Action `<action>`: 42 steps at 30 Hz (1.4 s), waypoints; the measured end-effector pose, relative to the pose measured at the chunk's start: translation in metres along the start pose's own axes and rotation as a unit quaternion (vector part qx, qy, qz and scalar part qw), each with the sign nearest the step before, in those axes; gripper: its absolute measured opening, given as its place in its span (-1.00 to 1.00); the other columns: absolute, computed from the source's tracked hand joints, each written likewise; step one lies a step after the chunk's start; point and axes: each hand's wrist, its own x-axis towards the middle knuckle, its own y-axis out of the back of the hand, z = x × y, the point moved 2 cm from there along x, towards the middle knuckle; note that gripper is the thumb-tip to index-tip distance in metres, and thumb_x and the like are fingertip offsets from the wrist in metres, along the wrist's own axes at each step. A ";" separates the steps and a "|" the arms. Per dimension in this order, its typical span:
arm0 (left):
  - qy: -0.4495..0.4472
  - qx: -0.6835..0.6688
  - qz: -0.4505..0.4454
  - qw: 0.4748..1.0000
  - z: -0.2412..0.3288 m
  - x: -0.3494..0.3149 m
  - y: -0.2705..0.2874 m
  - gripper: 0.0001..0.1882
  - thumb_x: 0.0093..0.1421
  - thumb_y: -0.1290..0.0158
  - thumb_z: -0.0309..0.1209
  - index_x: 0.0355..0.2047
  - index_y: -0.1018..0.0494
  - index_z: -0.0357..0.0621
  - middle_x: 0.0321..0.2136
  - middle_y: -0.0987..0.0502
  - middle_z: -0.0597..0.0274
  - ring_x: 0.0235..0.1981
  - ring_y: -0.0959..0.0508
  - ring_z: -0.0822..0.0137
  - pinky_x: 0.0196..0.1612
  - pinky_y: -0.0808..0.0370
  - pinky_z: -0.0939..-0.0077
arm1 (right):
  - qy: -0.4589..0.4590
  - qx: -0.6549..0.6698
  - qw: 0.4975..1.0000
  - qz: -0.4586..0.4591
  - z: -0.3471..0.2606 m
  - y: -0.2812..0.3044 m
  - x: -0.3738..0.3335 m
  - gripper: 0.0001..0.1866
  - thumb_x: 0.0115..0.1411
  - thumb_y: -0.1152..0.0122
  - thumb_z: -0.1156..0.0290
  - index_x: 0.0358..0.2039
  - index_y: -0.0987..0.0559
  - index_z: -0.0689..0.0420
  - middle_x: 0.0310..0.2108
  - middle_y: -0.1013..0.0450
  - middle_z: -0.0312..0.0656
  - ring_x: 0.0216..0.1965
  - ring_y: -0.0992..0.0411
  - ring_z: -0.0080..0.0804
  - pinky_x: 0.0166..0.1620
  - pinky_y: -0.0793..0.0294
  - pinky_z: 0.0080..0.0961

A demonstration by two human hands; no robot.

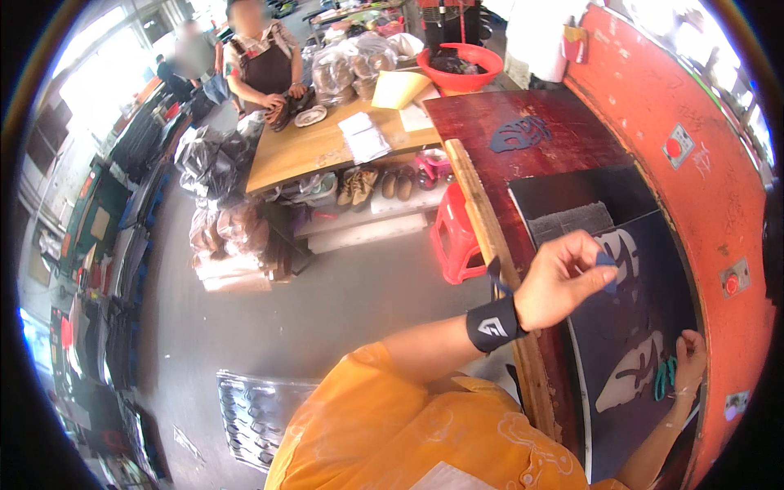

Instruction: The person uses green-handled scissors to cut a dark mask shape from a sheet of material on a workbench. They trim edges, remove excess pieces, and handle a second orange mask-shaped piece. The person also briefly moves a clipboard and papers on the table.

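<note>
My left hand (562, 279), with a black band at its wrist, is raised over the work surface. Thumb and fingers pinch a small dark blue scrap (605, 272). My right hand (691, 364) is curled low at the right edge of a dark sheet (604, 327). Teal-handled scissors (665, 377) lie against its palm side; their blades cannot be made out. Pale cut-out shapes show in the sheet: one shape (630, 382) beside the scissors, another shape (625, 249) partly behind my left hand. A grey textured piece (572, 221) rests at the sheet's far end.
An orange-red machine wall (653, 90) with red buttons bounds the right side. A dark patterned piece (519, 133) lies on the red board (457, 114). Left of its wooden edge (482, 220) stands a red stool (454, 237). Across the aisle, a person (263, 65) handles shoes at a wooden table (286, 155).
</note>
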 end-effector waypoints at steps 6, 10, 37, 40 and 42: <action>-0.001 0.105 -0.043 0.994 0.009 -0.028 -0.018 -0.81 0.09 -0.16 -0.58 -0.48 -0.33 -0.15 -0.50 -0.35 0.46 -0.45 -0.29 0.70 -0.47 -0.25 0.75 | 0.285 0.164 0.939 -0.100 -0.203 -0.065 -0.066 -0.57 0.05 -0.20 0.04 -0.62 -0.33 0.14 -0.69 -0.20 -0.22 -0.66 -0.22 -0.36 -0.57 -0.16 -0.50; 0.127 -0.140 -0.046 0.981 0.008 -0.031 -0.002 -0.89 0.18 -0.05 -0.59 -0.44 -0.33 -0.20 -0.48 -0.46 0.39 -0.45 -0.42 0.66 -0.39 -0.38 0.70 | 0.287 0.176 0.941 -0.022 -0.237 -0.091 -0.060 -0.46 0.07 -0.15 -0.09 -0.62 -0.28 0.17 -0.72 -0.15 -0.22 -0.69 -0.17 -0.38 -0.58 -0.11 -0.49; 0.202 0.060 -0.157 0.965 -0.018 0.023 0.045 -0.84 0.16 -0.10 -0.44 -0.29 -0.48 -0.28 -0.45 -0.55 0.24 -0.48 -0.51 0.52 -0.39 -0.45 0.67 | 0.200 0.150 0.968 -0.035 -0.208 -0.110 -0.018 -0.73 0.07 -0.21 0.26 -0.54 -0.36 0.14 -0.56 -0.34 -0.12 -0.47 -0.38 -0.10 -0.45 -0.30 -0.31; 0.239 0.047 -0.131 0.961 -0.028 0.023 0.048 -0.83 0.17 -0.10 -0.42 -0.28 -0.47 -0.26 -0.45 -0.55 0.24 -0.50 -0.51 0.51 -0.41 -0.47 0.65 | 0.185 0.118 0.975 -0.016 -0.200 -0.108 -0.020 -0.73 0.06 -0.23 0.25 -0.53 -0.37 0.12 -0.55 -0.37 -0.14 -0.46 -0.39 -0.12 -0.45 -0.33 -0.32; 0.256 0.034 -0.106 0.960 -0.032 0.022 0.049 -0.84 0.16 -0.11 -0.41 -0.28 -0.46 -0.22 -0.45 -0.55 0.25 -0.51 -0.51 0.50 -0.42 -0.48 0.63 | 0.172 0.102 0.980 0.017 -0.199 -0.105 -0.023 -0.74 0.06 -0.23 0.24 -0.50 -0.38 0.11 -0.54 -0.39 -0.15 -0.46 -0.40 -0.14 -0.44 -0.35 -0.33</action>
